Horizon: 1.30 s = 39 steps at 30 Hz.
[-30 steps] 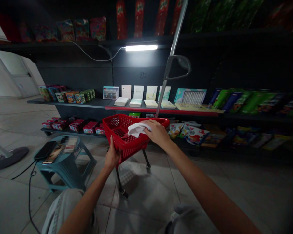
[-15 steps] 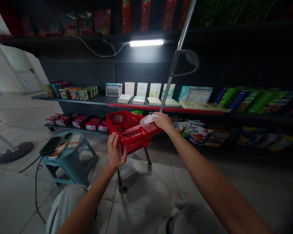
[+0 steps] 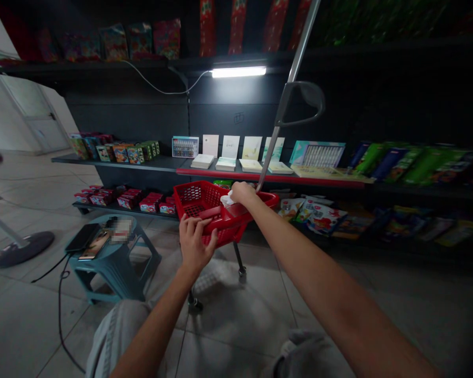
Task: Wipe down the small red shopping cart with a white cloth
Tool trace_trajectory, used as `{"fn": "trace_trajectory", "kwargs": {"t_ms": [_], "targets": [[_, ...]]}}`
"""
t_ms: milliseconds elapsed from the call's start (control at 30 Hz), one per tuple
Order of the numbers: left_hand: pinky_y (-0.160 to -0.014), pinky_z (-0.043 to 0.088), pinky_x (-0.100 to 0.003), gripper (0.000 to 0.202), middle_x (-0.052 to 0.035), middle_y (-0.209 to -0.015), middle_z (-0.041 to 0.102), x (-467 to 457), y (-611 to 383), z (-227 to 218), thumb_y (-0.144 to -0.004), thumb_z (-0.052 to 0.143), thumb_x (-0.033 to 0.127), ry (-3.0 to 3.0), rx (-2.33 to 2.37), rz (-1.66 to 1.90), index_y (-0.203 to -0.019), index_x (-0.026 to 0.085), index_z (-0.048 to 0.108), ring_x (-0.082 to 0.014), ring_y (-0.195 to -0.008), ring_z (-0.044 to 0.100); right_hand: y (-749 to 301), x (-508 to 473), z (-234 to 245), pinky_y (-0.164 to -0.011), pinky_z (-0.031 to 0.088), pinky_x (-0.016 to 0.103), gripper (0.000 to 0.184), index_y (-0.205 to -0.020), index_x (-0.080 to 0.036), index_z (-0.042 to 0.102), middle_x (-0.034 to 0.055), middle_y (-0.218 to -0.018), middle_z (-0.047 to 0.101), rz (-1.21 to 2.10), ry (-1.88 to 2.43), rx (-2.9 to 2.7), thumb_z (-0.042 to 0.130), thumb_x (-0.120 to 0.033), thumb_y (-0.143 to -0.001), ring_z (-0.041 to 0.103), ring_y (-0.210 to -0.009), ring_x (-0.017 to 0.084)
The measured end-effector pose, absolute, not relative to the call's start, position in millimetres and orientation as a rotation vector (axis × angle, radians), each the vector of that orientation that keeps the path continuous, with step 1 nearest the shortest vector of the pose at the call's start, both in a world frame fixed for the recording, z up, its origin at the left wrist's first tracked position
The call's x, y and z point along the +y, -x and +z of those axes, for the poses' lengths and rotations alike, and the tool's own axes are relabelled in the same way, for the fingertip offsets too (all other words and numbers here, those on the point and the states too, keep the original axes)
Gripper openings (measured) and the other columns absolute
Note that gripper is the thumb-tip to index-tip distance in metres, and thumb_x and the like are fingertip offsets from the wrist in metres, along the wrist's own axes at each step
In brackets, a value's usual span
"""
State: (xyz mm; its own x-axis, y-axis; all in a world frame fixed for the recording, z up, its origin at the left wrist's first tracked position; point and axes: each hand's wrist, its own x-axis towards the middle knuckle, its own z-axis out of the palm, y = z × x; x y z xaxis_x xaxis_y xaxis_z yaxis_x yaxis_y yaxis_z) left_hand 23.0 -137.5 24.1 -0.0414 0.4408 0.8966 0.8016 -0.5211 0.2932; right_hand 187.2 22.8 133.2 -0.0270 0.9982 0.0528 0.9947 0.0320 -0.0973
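A red plastic shopping basket with perforated walls stands on dark legs with casters in front of the shelves. My left hand grips its near left rim, fingers over the top and thumb lower on the outside. A crumpled white cloth pokes out from under my right hand, which is closed on it and presses it near the basket's red handle bar. The fingertips of that hand are hidden. Mesh floor and walls show inside the basket.
A metal pole with a grey loop slants up behind the basket. Shelves hold books, boxes and snack bags under a lit tube lamp. At left are a blue stool bearing a phone, a cable and a round stand base.
My right hand has slid left with the white cloth along the basket's top. My left hand has shifted slightly right and down on the rim.
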Motion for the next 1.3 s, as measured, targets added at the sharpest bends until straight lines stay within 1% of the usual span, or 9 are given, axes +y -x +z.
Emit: {"fn": "trace_trajectory", "kwargs": {"t_ms": [100, 167, 367, 467, 667, 800, 1000, 1100, 1300], "targets": [[-0.118, 0.038, -0.056, 0.023, -0.0081, -0.105, 0.063, -137, -22, 23, -0.092, 0.066, 0.03, 1.919, -1.31, -1.568, -0.113, 0.021, 0.069, -0.0257, -0.108, 0.058, -156, 23, 130, -0.096, 0.056, 0.039, 0.049, -0.123, -0.004, 0.073, 0.0299, -0.118, 0.072, -0.013, 1.991, -2.397, 0.075, -0.036, -0.086, 0.071, -0.113, 0.035], [-0.118, 0.038, -0.056, 0.024, -0.0087, -0.106, 0.063, -137, -21, 23, -0.092, 0.066, 0.03, 1.919, -1.303, -1.562, -0.114, 0.021, 0.068, -0.0259, -0.109, 0.057, -133, 17, 131, -0.096, 0.056, 0.037, 0.047, -0.122, -0.004, 0.074, 0.0282, -0.117, 0.073, -0.039, 1.876, -2.533, 0.076, -0.029, -0.082, 0.071, -0.114, 0.035], [-0.119, 0.037, -0.056, 0.025, -0.0105, -0.111, 0.061, -137, -11, 20, -0.092, 0.066, 0.03, 1.936, -1.283, -1.53, -0.115, 0.02, 0.067, -0.0278, -0.115, 0.056, -91, -12, 141, -0.088, 0.053, 0.026, 0.035, -0.118, -0.017, 0.078, 0.0123, -0.121, 0.076, 0.092, 1.282, -2.934, 0.067, -0.028, -0.087, 0.072, -0.111, 0.027], [-0.119, 0.037, -0.056, 0.028, -0.0111, -0.112, 0.06, -136, -3, 18, -0.093, 0.064, 0.031, 1.952, -1.269, -1.507, -0.118, 0.02, 0.067, -0.0282, -0.116, 0.055, -102, -17, 145, -0.086, 0.051, 0.023, 0.029, -0.113, -0.02, 0.079, 0.0076, -0.117, 0.078, 0.12, 1.131, -2.98, 0.064, -0.022, -0.088, 0.073, -0.106, 0.023], [-0.119, 0.037, -0.056, 0.028, -0.0121, -0.114, 0.057, -135, 11, 13, -0.096, 0.058, 0.032, 1.939, -1.248, -1.555, -0.119, 0.02, 0.067, -0.0279, -0.118, 0.054, -202, 11, 135, -0.101, 0.045, 0.023, 0.032, -0.105, -0.02, 0.08, 0.005, -0.119, 0.077, 0.024, 1.191, -2.724, 0.054, -0.012, -0.088, 0.068, -0.114, 0.019], [-0.12, 0.034, -0.057, 0.029, -0.0143, -0.126, 0.055, -134, 16, 8, -0.098, 0.054, 0.033, 1.873, -1.254, -1.616, -0.12, 0.019, 0.068, -0.0295, -0.129, 0.05, -278, 24, 112, -0.101, 0.045, 0.025, 0.032, -0.097, -0.018, 0.08, 0.0061, -0.113, 0.077, -0.031, 1.462, -2.411, 0.051, -0.013, -0.085, 0.068, -0.109, 0.02], [-0.12, 0.034, -0.057, 0.031, -0.0153, -0.141, 0.051, -137, 16, 5, -0.101, 0.049, 0.034, 1.821, -1.307, -1.644, -0.122, 0.021, 0.069, -0.0324, -0.143, 0.04, -301, 17, 86, -0.105, 0.043, 0.028, 0.034, -0.094, -0.016, 0.078, 0.009, -0.113, 0.073, -0.068, 1.364, -2.128, 0.045, -0.015, -0.083, 0.063, -0.111, 0.021], [-0.118, 0.036, -0.057, 0.033, -0.0149, -0.14, 0.053, -137, 18, 3, -0.101, 0.048, 0.035, 1.833, -1.325, -1.638, -0.123, 0.022, 0.069, -0.0324, -0.142, 0.041, -294, 7, 80, -0.107, 0.041, 0.031, 0.036, -0.097, -0.016, 0.077, 0.0103, -0.114, 0.072, -0.108, 1.407, -2.013, 0.042, -0.016, -0.085, 0.06, -0.114, 0.023], [-0.117, 0.038, -0.055, 0.037, -0.0142, -0.123, 0.06, -130, 35, -2, -0.102, 0.044, 0.04, 1.824, -1.336, -1.631, -0.119, 0.022, 0.071, -0.0305, -0.13, 0.049, -284, -21, 68, -0.105, 0.043, 0.03, 0.034, -0.098, -0.019, 0.073, 0.0086, -0.116, 0.072, -0.025, 1.335, -1.895, 0.041, -0.018, -0.088, 0.062, -0.115, 0.023]]}}
